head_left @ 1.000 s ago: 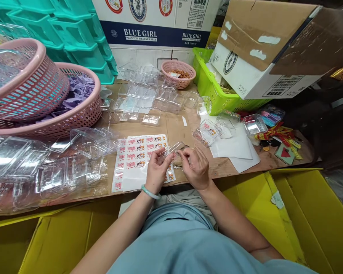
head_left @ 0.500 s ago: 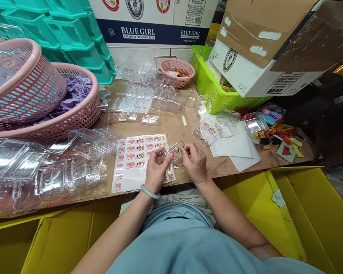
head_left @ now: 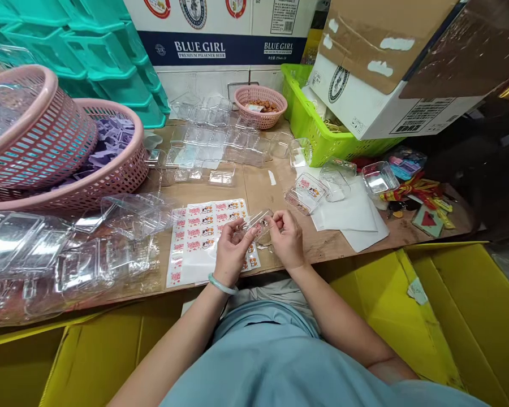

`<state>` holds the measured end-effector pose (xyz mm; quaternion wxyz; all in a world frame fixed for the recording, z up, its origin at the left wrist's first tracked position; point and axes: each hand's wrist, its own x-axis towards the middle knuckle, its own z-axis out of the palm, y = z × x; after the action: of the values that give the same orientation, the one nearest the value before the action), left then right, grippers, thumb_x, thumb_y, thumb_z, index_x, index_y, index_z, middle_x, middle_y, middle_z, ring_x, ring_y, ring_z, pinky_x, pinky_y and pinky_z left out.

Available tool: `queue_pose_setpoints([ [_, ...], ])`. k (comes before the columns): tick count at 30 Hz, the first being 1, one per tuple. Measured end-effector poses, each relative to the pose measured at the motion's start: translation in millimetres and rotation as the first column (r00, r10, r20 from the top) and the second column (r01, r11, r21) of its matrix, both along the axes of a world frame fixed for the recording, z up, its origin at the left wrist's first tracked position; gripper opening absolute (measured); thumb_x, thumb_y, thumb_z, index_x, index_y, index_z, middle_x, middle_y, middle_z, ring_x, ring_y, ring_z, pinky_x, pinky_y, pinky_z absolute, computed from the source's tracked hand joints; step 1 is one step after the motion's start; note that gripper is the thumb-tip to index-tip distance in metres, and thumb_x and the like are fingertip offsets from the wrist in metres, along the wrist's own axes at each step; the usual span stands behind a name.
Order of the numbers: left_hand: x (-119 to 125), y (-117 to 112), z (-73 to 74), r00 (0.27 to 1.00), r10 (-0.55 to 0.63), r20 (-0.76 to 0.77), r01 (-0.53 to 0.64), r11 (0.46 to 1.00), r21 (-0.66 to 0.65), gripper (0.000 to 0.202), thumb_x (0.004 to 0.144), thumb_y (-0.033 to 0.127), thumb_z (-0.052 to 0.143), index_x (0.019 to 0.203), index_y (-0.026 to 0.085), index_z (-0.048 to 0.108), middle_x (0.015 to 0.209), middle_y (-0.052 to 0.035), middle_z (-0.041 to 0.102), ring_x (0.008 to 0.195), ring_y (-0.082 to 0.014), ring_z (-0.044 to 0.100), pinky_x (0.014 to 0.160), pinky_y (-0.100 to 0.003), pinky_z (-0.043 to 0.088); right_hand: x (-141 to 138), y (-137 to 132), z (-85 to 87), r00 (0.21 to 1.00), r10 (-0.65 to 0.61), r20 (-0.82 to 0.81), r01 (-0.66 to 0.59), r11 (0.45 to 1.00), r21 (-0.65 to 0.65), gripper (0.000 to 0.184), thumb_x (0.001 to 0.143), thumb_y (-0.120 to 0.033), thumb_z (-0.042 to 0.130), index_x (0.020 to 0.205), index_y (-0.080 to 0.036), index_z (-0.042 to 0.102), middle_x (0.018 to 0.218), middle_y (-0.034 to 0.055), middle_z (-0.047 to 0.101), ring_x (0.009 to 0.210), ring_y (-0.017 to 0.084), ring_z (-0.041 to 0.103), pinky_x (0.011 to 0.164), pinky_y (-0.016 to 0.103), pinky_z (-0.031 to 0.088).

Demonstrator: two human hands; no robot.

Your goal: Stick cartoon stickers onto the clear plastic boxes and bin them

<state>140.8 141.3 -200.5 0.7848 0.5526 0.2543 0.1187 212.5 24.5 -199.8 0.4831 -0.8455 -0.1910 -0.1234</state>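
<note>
My left hand [head_left: 233, 249], a pale green bangle at its wrist, grips a small clear plastic box [head_left: 258, 215] tilted above the table's front edge. On the box shows a sticker [head_left: 258, 227] with pink print and a cat picture. The closed fingertips of my right hand [head_left: 287, 237] pinch the sticker's right end at the box's edge; whether they also grip the box is hidden. Beneath my left hand lies a sheet of cat stickers [head_left: 195, 243], its lower middle bare of prints. To the right, a clear box with a cat sticker [head_left: 307, 193] rests on the table.
Clear plastic boxes [head_left: 80, 254] crowd the left, and more clear boxes [head_left: 212, 141] stand behind. Pink baskets [head_left: 127, 164] hold purple pieces at left. A small pink basket [head_left: 261, 116], a green crate [head_left: 318, 135] and cartons [head_left: 220, 51] line the back. White paper [head_left: 348, 212] lies right.
Both hands stay almost in place around the box. My right hand has shifted slightly left and down, its fingers still closed. The whole view has tilted a little.
</note>
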Motion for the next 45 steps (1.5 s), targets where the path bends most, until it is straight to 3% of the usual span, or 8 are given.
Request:
queue_pose_setpoints([
  [9,-0.6,0.1,-0.1,1.000,0.015,-0.003,-0.015,1.000,-0.015,0.054,0.068,0.041,0.079,0.112,0.020,0.055,0.117,-0.0074,0.058,0.106,-0.0204,0.061,0.088,-0.035,0.052,13.7,-1.7,-15.3,0.907,0.127,-0.403,-0.003,0.956,0.295,0.049,0.082,-0.050,0.063,0.119,-0.024,0.046,0.109,0.0068,0.060,0.089,0.017,0.062,0.073,0.027,0.052],
  [14,-6.4,-0.3,4.7,0.999,-0.035,0.022,0.037,0.997,-0.063,0.053,0.071,0.042,0.077,0.115,0.021,0.055,0.121,-0.0071,0.058,0.109,-0.0215,0.062,0.092,-0.036,0.051,15.8,-4.1,-12.0,0.903,0.178,-0.392,-0.050,0.947,0.316,0.038,0.087,-0.053,0.055,0.093,-0.018,0.067,0.092,0.0074,0.070,0.087,0.020,0.065,0.081,0.032,0.052],
  [23,35.7,-9.5,30.1,0.939,-0.313,0.141,0.311,0.950,0.034,0.050,0.080,0.045,0.069,0.122,0.022,0.057,0.130,-0.0099,0.058,0.118,-0.0263,0.058,0.100,-0.039,0.047,36.0,-50.5,30.9,0.839,0.428,-0.335,-0.285,0.872,0.399,0.046,0.082,-0.042,0.067,0.124,-0.028,0.054,0.126,0.0061,0.059,0.118,0.021,0.056,0.098,0.035,0.047],
  [27,55.6,-29.4,32.9,0.920,-0.374,0.115,0.346,0.914,0.211,0.056,0.083,0.047,0.064,0.133,0.025,0.051,0.144,-0.0118,0.047,0.132,-0.0279,0.046,0.106,-0.042,0.042,90.5,-92.4,45.6,0.994,0.090,-0.058,-0.069,0.953,0.296,0.045,0.077,-0.040,0.070,0.115,-0.025,0.049,0.112,0.0049,0.056,0.101,0.019,0.058,0.091,0.035,0.048],
  [33,15.6,-47.2,25.2,0.834,-0.539,0.120,0.408,0.747,0.524,0.038,0.081,0.035,0.068,0.117,0.023,0.064,0.131,-0.0105,0.059,0.126,-0.0244,0.052,0.109,-0.041,0.038,166.8,-123.5,22.0,0.927,-0.204,0.315,0.235,0.970,-0.063,0.045,0.071,-0.040,0.072,0.101,-0.019,0.048,0.103,0.0077,0.053,0.103,0.026,0.053,0.096,0.050,0.042],
  [39,-45.1,14.0,16.6,0.998,0.000,0.063,-0.029,0.883,0.469,0.020,0.087,0.034,0.059,0.101,0.021,0.064,0.107,-0.0084,0.064,0.106,-0.0206,0.059,0.095,-0.035,0.047,74.7,-59.4,26.2,0.889,0.206,0.410,-0.106,0.962,-0.252,0.049,0.082,-0.034,0.068,0.125,-0.021,0.049,0.127,0.0145,0.054,0.126,0.030,0.048,0.106,0.053,0.038],
  [42,-66.7,55.2,9.7,0.968,0.245,-0.057,-0.213,0.919,0.333,0.036,0.081,0.039,0.066,0.110,0.020,0.058,0.107,-0.0072,0.062,0.101,-0.0195,0.059,0.089,-0.033,0.048,-3.3,-12.9,12.3,0.687,0.719,0.104,-0.625,0.658,-0.419,0.070,0.084,-0.042,0.066,0.144,-0.022,0.035,0.147,0.0153,0.043,0.141,0.031,0.033,0.113,0.054,0.033],
  [45,-77.4,78.7,12.8,0.969,0.197,-0.152,-0.182,0.977,0.108,0.051,0.073,0.039,0.073,0.116,0.019,0.056,0.111,-0.0071,0.062,0.097,-0.0174,0.061,0.083,-0.030,0.049,-47.8,15.8,-10.7,0.627,0.778,-0.048,-0.734,0.568,-0.373,0.093,0.080,-0.053,0.067,0.153,-0.022,0.017,0.157,0.0151,0.026,0.147,0.033,0.017,0.117,0.057,0.025],
])
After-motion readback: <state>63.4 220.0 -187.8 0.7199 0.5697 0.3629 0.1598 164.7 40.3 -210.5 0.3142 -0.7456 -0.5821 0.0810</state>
